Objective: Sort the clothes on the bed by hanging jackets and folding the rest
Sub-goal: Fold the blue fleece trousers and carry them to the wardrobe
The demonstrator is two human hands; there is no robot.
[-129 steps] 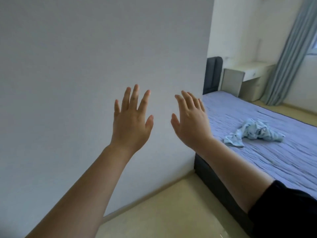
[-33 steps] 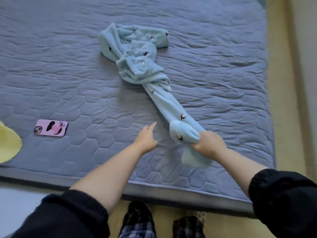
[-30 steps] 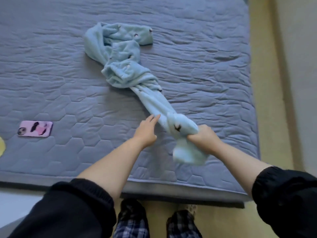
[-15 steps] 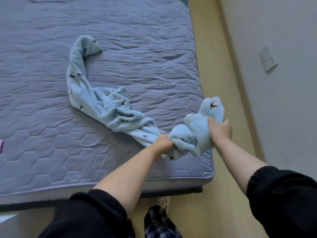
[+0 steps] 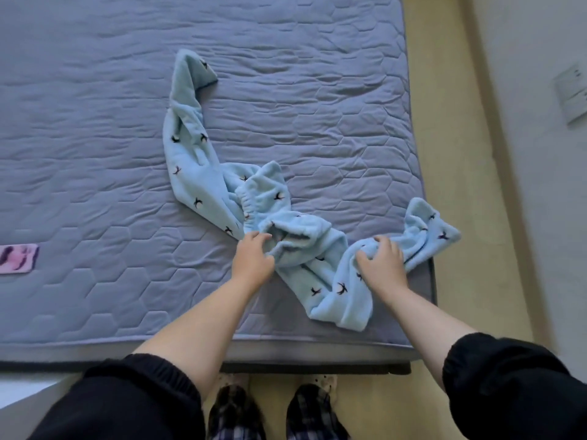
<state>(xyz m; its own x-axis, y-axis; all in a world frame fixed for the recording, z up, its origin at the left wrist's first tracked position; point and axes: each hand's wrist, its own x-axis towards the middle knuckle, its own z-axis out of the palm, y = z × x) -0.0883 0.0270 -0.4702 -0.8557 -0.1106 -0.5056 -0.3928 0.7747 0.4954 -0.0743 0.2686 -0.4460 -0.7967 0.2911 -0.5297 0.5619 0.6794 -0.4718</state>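
now the bundle is down again: half a second ago i had the pale blue fleece trousers (image 5: 203, 185) wadded between both fists, lifted off the bed (image 5: 95, 122) at its near right corner. now they lie on the bed just inside that corner, loosened enough that i can read them. my hands have come apart. my left hand (image 5: 252, 258) has its fingers curled into the gathered waistband (image 5: 286, 230), pinching its rim. my right hand (image 5: 382, 265) is closed on a bunch of one leg nearer the bed's right edge, where the end of that leg spills a little over the side. the other leg runs away from me toward the middle of the bed, its cuff (image 5: 193, 68) folded over. the elastic waist settles it, i think: these are trousers, not a jacket, so they get folded, not hung. they look twisted where the legs cross, so the job ahead seems to be pulling the waist flat and laying leg on leg. the pink phone (image 5: 17, 258) sits far to the left along the bed's near edge, well apart from all this.
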